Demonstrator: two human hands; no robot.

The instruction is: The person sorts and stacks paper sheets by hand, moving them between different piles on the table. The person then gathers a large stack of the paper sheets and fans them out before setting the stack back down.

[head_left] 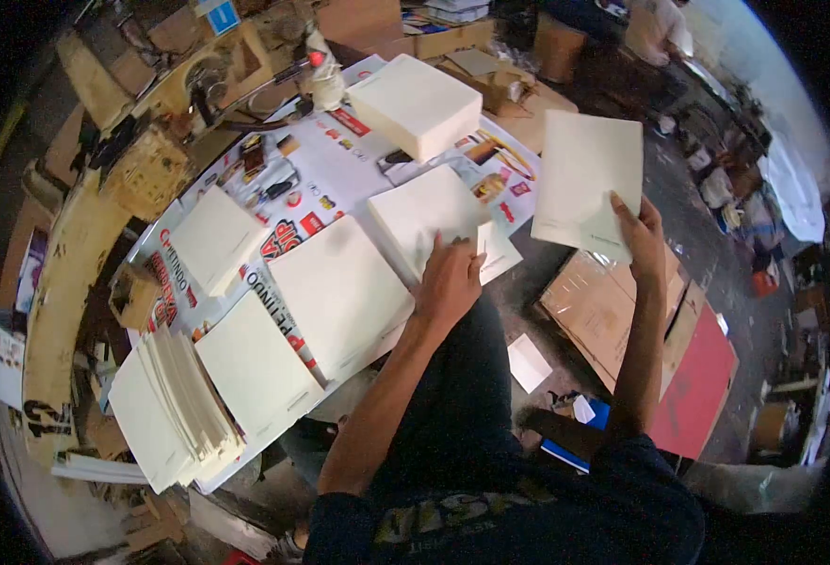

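Note:
My right hand (643,240) grips a cream sheet or thin stack of paper (589,174) by its lower right edge, thumb on top, held up to the right of the table. My left hand (450,278) lies over the near edge of a paper stack (415,212). Its thumb and fingers close around a raised paper corner (484,237) there. Beside it on the left is another cream paper stack (339,292). Farther back stands a thick paper block (417,102). What lies beneath the left palm is hidden.
Printed poster sheets (325,179) cover the table. More paper stacks (255,363) stand to the left, among them a fanned-out pile (175,405). A cardboard box (598,306) and a red board (697,381) are at right. Another person (655,33) is in the background.

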